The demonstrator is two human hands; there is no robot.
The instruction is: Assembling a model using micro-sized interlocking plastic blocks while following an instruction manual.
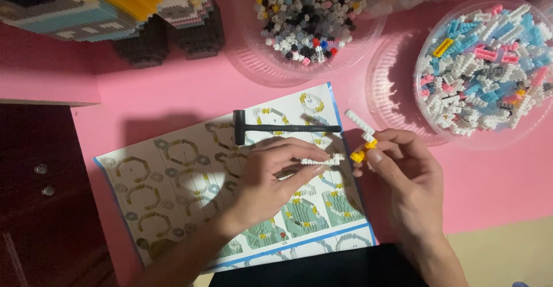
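My left hand point(275, 175) pinches a short strip of white mini-blocks point(322, 161) between thumb and fingers, above an instruction sheet point(173, 189) printed with building diagrams. My right hand point(403, 169) grips a white strip of blocks with a yellow end point(363, 140), which points up and to the left. The two pieces almost meet at their tips. A small black plastic hammer point(276, 128) lies across the top of the sheet, just above my left hand.
Two clear round tubs sit at the back: one with black, grey and white blocks point(311, 16), one at right with white, blue and pink blocks point(487, 68). A partly built block model point(115, 10) stands top left. A dark cabinet point(34, 200) sits beside the pink table.
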